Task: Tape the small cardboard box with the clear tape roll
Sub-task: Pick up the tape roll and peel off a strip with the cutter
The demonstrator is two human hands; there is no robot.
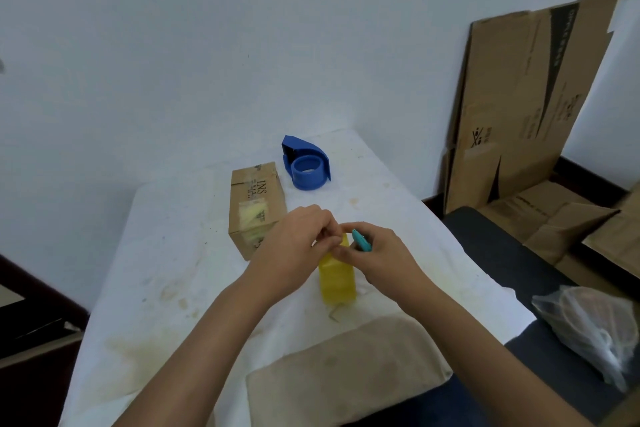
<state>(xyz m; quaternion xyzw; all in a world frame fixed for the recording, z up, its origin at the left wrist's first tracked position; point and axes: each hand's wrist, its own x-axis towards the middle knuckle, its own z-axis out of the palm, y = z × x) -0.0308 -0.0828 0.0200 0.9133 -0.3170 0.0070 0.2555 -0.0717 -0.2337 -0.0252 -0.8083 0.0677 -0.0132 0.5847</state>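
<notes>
Nearest us, a beige folded cloth pad (346, 364) lies at the near edge of the stained white-covered table (156, 253). Off the table's right side, a crinkled clear plastic bag (588, 329) rests on a dark surface.

Mid-table, our two hands meet over a yellowish translucent roll of tape (337, 279) standing on edge on the cloth. Our left hand (294, 246) has its fingers curled in, tips pinched at the roll's top edge. Our right hand (377, 253) is likewise closed down: thumb and forefinger pinch at the same spot, and a small teal plastic cutter (362, 241) is tucked under the remaining fingers. We cannot tell whether a tape end is actually caught between the fingertips.

Just beyond the left hand sits the small brown cardboard box (256, 208), flaps shut, printed lettering and a strip of tape on top; the hand overlaps its near right corner in view, contact unclear.

Further back, near the box's far right corner but apart, a blue plastic tape dispenser (306, 165).

Farthest right, flattened brown cardboard sheets (526, 107) lean against the white wall (207, 28).
</notes>
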